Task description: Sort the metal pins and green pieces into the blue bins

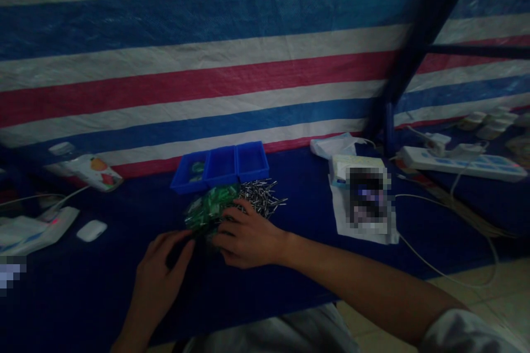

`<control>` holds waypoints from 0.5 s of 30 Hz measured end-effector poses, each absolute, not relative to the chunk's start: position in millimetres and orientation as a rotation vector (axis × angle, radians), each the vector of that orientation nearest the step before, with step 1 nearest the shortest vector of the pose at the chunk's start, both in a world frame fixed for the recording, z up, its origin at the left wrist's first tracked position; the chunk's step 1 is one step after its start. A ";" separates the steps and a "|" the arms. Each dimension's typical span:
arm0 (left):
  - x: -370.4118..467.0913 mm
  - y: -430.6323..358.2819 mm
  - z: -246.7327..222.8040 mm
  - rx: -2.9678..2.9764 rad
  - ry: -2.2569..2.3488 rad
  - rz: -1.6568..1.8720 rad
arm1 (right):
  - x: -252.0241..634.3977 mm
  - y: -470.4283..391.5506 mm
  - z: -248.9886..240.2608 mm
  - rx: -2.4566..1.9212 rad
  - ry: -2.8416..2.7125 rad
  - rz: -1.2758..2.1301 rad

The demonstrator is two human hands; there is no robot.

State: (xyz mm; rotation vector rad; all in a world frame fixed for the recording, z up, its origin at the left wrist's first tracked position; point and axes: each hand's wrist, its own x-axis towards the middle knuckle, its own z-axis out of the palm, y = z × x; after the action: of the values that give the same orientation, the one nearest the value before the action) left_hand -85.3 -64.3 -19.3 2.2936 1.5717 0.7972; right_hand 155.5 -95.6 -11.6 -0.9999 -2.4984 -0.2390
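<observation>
On the blue table lies a heap of green, clear plastic packets (213,204). A pile of thin shiny metal pins, perhaps rivets (263,196), touches its right side. My right hand (248,237) reaches over the near edge of both heaps, fingers spread and bent, the tips at the packets. To its left, my left hand (163,265) comes up to the lower left edge of the packets, thumb and fingers apart. Dim light hides what lies directly under the fingertips. Behind the packets stands a blue three-compartment tray (221,165); its left compartment holds some small greenish pieces.
At left are a drink bottle (97,172), a white earphone case (91,230) and a power strip (53,231). At right, a small box (337,168) rests on white paper (343,226), near a face mask (333,146). Another power strip (464,164) and cables lie beyond.
</observation>
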 end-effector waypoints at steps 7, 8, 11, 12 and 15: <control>-78.4 -67.2 -22.4 2.375 1.481 0.748 | 155.4 -93.0 -14.9 -0.940 -2.525 -0.370; -78.4 -67.5 -22.6 2.382 1.476 0.749 | 155.2 -92.8 -14.8 -0.934 -2.532 -0.399; -80.7 -66.5 -21.9 2.422 1.450 0.749 | 154.6 -92.5 -12.5 -0.917 -2.526 -0.466; -81.6 -65.5 -21.0 2.448 1.431 0.748 | 154.5 -92.5 -11.1 -0.922 -2.504 -0.482; -81.3 -59.3 -14.3 2.559 1.324 0.725 | 155.0 -92.0 -5.8 -0.985 -2.407 -0.538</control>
State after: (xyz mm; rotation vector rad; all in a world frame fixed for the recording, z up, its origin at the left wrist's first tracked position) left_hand -81.3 -59.3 -14.3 2.5590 1.3245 0.7250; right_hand 155.0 -92.0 -5.8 -0.9846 -2.4065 -0.5376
